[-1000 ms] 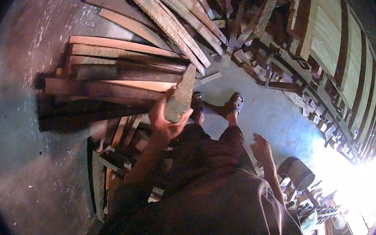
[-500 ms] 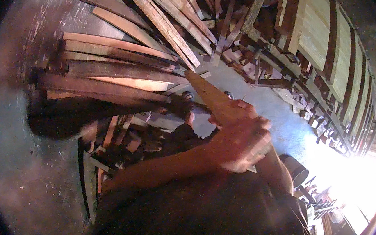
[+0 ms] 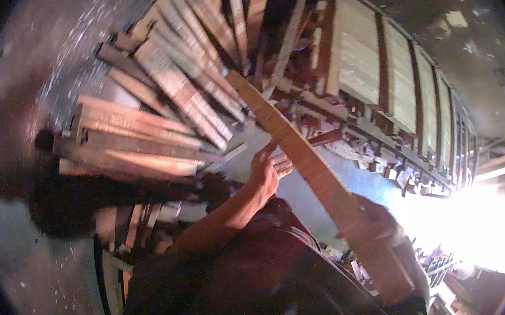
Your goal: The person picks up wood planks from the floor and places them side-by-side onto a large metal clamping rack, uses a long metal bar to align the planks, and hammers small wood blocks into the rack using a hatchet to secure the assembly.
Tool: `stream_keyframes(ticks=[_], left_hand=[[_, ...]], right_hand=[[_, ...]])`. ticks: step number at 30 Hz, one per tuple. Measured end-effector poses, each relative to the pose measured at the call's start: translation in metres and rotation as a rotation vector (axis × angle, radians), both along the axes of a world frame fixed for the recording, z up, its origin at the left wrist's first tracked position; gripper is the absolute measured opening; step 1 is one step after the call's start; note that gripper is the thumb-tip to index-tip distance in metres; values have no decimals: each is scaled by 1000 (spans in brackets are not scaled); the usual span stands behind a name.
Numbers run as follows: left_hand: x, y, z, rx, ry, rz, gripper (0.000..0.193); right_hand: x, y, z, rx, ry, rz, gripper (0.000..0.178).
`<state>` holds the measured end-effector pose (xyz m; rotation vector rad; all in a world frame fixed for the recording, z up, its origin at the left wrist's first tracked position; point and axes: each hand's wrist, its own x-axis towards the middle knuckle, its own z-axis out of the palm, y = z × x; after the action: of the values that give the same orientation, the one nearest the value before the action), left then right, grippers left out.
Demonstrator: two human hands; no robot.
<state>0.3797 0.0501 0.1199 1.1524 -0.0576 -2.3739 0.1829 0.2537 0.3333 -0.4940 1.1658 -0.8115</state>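
A long, narrow wooden board (image 3: 311, 167) slants across the space before my chest, its thin far end toward the timber stacks and its wider end low by my right arm. Around the middle of its left edge is my left hand (image 3: 268, 171), fingers bent against the edge and partly hidden by the board. My right hand (image 3: 378, 215) is dim and blurred along the lower right side of the board and appears to grip it; its fingers do not show clearly.
Several planks (image 3: 140, 129) lie fanned out at the left, with more boards (image 3: 182, 94) behind them. A rack of pale panels with dark slats (image 3: 358, 56) stands at the right, wood offcuts (image 3: 387, 172) along its foot. Strong light glares at the lower right.
The board has swung from pointing away from me to lying lengthwise across my front, more of it showing. My hands have moved apart, the left to the left, the right lower right.
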Motion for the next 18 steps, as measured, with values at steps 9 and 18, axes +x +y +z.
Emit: stream_keyframes(ticks=[9,18], left_hand=[[-74,-6,70,-430,98,71,43],[-254,-63,75,-960,-20,-312,90]], right_hand=[[15,62,-15,-155,362,-40,107],[-109,-2,-85,-464,267,-555,99]])
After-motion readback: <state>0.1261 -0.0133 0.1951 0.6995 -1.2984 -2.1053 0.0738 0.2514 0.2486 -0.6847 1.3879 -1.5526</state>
